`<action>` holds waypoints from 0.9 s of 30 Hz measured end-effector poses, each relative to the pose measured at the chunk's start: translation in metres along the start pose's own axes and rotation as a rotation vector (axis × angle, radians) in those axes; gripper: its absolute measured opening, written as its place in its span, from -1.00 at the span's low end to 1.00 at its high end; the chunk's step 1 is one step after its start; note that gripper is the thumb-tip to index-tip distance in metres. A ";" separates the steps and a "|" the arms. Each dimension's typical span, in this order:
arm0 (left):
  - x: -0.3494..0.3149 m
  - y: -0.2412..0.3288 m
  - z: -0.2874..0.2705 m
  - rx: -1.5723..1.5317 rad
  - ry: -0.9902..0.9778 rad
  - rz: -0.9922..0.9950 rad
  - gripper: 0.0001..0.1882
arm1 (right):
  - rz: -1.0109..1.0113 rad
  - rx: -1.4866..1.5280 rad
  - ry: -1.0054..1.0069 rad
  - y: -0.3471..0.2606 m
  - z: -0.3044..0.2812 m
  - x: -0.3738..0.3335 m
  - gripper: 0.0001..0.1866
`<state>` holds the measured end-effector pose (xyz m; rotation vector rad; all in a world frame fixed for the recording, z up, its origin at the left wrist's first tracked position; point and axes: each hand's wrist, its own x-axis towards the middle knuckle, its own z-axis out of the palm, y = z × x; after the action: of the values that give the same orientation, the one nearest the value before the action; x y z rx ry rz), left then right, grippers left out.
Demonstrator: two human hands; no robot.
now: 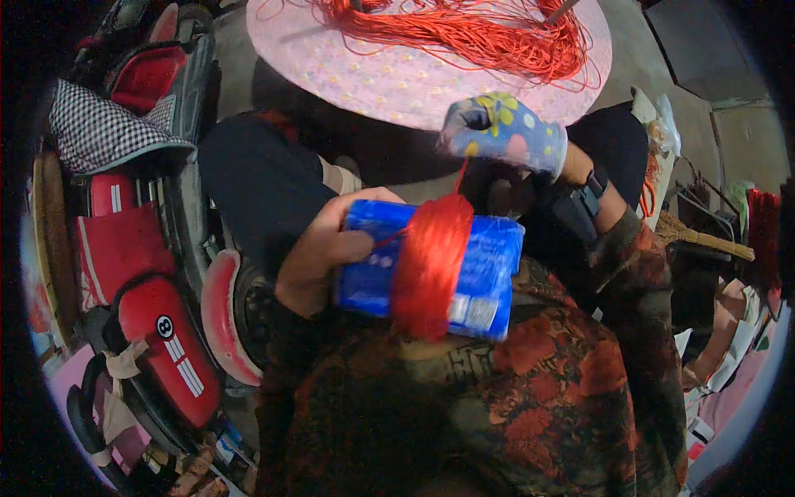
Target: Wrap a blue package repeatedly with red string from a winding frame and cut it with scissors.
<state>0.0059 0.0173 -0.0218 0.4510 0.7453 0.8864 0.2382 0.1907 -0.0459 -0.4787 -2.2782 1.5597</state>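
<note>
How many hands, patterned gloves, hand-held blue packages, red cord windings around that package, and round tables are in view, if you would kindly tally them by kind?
Hands: 2 (left hand, right hand)
Patterned glove: 1
Hand-held blue package: 1
Red cord winding: 1
Round table: 1
Total: 6

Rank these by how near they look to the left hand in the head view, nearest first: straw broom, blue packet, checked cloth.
Measured from the left hand:
1. Blue packet: in its grip, in front of the body.
2. Checked cloth: off to the left.
3. Straw broom: across at the far right.
</note>
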 end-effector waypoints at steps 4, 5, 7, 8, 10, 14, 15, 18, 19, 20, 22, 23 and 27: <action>-0.009 -0.034 -0.038 -0.163 0.104 0.354 -0.35 | 0.213 0.125 0.047 0.003 0.020 -0.027 -0.66; -0.003 -0.042 -0.051 -0.150 0.229 0.439 -0.37 | 0.248 0.030 0.037 -0.001 0.024 -0.037 -0.68; -0.009 -0.039 -0.049 -0.112 0.495 0.555 -0.42 | 0.080 -0.237 -0.015 -0.016 0.041 -0.043 -0.80; -0.005 -0.033 -0.044 -0.109 0.556 0.591 -0.45 | -0.006 -0.501 -0.114 -0.025 0.044 -0.042 -0.85; 0.019 -0.013 -0.027 -0.154 0.484 0.565 -0.53 | -0.170 -0.774 -0.206 -0.045 0.043 -0.040 -0.83; 0.014 -0.011 -0.018 0.314 0.427 0.316 -0.55 | -0.368 -0.440 -0.238 -0.068 0.010 -0.016 -0.85; 0.014 -0.012 -0.021 0.464 0.361 0.221 -0.54 | -0.161 -0.386 -0.212 -0.094 0.002 -0.005 -0.77; 0.009 -0.002 0.003 0.240 0.178 0.055 -0.49 | 0.127 -0.116 -0.067 -0.074 -0.012 0.013 -0.76; 0.003 -0.001 0.007 0.176 0.130 0.035 -0.49 | 0.277 -0.066 -0.050 -0.068 -0.013 0.020 -0.78; 0.000 0.000 0.009 0.137 0.149 0.032 -0.46 | 0.243 -0.131 -0.047 -0.042 -0.014 0.019 -0.83; -0.009 -0.007 0.003 -0.030 0.216 0.157 -0.43 | 0.273 0.129 -0.030 0.006 0.005 0.000 -0.85; -0.014 -0.009 0.002 -0.118 0.259 0.221 -0.41 | 0.286 0.265 -0.031 0.011 0.011 -0.004 -0.85; 0.001 0.001 -0.001 -0.143 0.289 0.525 -0.40 | 0.241 0.040 -0.105 -0.014 0.038 -0.034 -0.74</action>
<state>0.0051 0.0188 -0.0222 0.4005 0.8342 1.5111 0.2501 0.1395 -0.0483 -0.6975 -2.3325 1.7798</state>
